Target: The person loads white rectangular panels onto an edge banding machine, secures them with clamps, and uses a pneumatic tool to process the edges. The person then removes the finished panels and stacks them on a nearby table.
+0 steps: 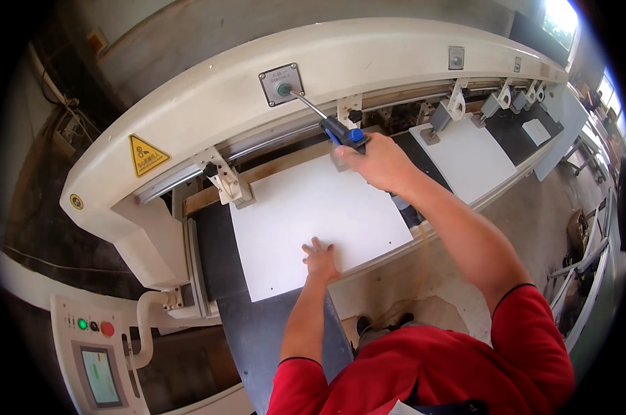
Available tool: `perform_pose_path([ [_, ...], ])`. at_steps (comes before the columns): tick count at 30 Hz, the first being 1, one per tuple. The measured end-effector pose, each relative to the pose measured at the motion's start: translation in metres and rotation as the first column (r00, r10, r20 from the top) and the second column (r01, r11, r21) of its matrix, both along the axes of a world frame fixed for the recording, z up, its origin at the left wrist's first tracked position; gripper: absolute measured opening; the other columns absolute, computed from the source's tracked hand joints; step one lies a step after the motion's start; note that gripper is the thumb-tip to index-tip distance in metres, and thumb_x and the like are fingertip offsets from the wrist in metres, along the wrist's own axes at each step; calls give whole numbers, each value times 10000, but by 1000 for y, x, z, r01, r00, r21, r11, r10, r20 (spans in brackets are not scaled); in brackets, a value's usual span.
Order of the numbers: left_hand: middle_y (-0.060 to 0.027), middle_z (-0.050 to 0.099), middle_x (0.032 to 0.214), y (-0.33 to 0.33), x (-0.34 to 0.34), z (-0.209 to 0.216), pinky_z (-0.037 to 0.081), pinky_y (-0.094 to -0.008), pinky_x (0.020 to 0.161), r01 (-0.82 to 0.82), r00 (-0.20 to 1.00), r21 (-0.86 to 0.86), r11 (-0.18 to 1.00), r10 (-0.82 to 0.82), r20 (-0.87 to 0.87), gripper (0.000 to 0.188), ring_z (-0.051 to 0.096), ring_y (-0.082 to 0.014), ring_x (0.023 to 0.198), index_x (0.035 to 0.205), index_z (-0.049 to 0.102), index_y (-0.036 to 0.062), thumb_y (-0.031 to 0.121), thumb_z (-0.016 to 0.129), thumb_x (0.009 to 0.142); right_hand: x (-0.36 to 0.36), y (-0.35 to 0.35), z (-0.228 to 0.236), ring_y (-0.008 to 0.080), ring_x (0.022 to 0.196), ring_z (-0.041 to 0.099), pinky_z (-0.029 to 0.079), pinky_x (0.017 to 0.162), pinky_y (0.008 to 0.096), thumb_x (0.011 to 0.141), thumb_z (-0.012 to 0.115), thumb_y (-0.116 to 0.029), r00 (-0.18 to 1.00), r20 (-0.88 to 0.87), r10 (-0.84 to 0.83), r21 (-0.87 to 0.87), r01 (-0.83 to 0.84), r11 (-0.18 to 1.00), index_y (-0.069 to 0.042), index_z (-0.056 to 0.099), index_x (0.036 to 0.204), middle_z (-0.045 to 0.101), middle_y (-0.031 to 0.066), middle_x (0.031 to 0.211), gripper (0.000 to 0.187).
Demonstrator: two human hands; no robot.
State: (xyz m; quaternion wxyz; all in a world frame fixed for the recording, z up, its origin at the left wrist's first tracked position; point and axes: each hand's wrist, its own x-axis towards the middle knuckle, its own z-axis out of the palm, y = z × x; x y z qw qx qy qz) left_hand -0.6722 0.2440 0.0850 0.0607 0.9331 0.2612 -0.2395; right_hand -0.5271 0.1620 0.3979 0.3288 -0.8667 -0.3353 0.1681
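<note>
My right hand (378,160) is closed round an air blow gun (344,131) with a black and blue body. Its long metal nozzle reaches up and left, and the tip meets or nearly meets a round green button (284,89) on a small plate on the machine's beam. Fingers spread, my left hand (320,261) rests flat on a large white panel (306,207) near its front edge. Small dark holes show near the panel's front corners. At the panel's back left corner, a metal clamp (235,190) sits over its edge; the back right corner is partly hidden by my right hand.
A cream machine beam (382,52) spans the back, bearing a yellow warning triangle (147,155). To the right lies a second white panel (468,159) beneath more clamps (451,104). A control box (95,366) with a screen stands at lower left. Metal racks (586,266) stand far right.
</note>
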Motion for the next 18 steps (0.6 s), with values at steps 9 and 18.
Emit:
perform_pose_path([
  [9,-208,153,1527,-4,1,9,527,-476,870,-18,999,8,1000,19,-36,962,247,-560,1314,1434,371,225,427,805,599,8,1,1,332,735,648,509,685,413,873,585,-466,985,174,11,-78,3,997,-41,654,923,657,157,738,433],
  [18,-229,140,1534,-4,2,13,503,-514,906,-40,999,-19,999,40,-24,957,222,-556,1334,1434,375,217,453,796,608,23,-30,12,246,591,608,492,585,354,876,595,-415,997,31,67,-8,-66,998,-20,632,880,622,92,656,396],
])
